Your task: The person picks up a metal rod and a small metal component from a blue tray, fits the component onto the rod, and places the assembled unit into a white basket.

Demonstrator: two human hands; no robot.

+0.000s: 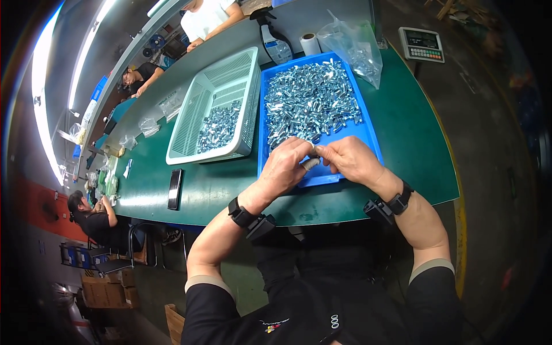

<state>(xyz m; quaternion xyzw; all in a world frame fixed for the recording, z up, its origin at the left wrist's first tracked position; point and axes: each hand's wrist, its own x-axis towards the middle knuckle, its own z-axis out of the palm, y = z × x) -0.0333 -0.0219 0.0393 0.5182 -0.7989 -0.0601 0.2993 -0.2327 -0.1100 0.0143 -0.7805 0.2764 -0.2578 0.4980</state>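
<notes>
My left hand [283, 167] and my right hand [352, 161] meet over the near end of a blue tray [339, 138]. Their fingertips are pinched together, and whatever is between them is too small and hidden to make out. White coverings wrap some of the left fingers. Small shiny metal pieces [307, 95], short and tube-like, fill the far and middle parts of the tray. Left of it stands a pale green slotted basket [172, 138], with a smaller heap of similar metal pieces [219, 127] in its near part.
A black phone [175, 189] lies on the green table [230, 198], left of my forearm. Behind the tray are a spray bottle [276, 43], a white roll [310, 44] and a clear plastic bag [361, 54]. A digital scale [422, 45] stands far right. Other people sit beyond the partition and at left.
</notes>
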